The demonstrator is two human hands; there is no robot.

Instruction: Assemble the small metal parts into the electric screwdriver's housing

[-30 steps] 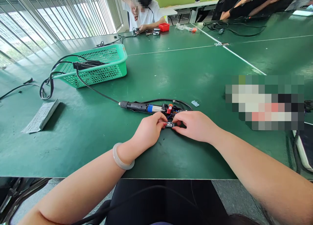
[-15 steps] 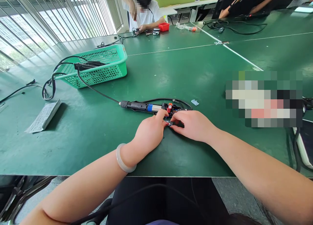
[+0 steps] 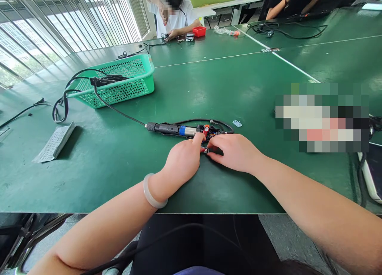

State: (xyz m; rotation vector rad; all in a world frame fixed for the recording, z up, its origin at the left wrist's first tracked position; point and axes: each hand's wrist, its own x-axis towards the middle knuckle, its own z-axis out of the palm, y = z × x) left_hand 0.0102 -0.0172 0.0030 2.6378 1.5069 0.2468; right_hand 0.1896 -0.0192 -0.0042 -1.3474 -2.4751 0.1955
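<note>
Pinching the right end of a small black-and-silver part (image 3: 205, 150), the right hand (image 3: 235, 152) has its thumb and forefinger closed together over the desk (image 3: 238, 195) near its front edge. The left hand (image 3: 184, 157), with a pale bangle (image 3: 151, 192) at the wrist, meets the same part's left end with 1 red-nailed fingertip, while another finger stretches up to the tool-shaped device (image 3: 167, 129); whether this hand truly grips anything, I cannot tell. Just beyond the 2 hands, that device lies lengthwise across the desk, with a blue band, a silver section and, at its right end, a red piece (image 3: 206, 129) among exposed wires. A small pale tag (image 3: 237, 123) lies just beside it, to the right. From its left tip, a black cable (image 3: 119, 112) runs to a green perforated basket (image 3: 151, 74), where a dark cable bundle (image 3: 110, 80) lies. Left of the hands, well apart, sits a folded wad of printed paper (image 3: 56, 143). At the far side, a person in a white top (image 3: 186, 13) works with 2 hands beside a red box (image 3: 199, 31).
</note>
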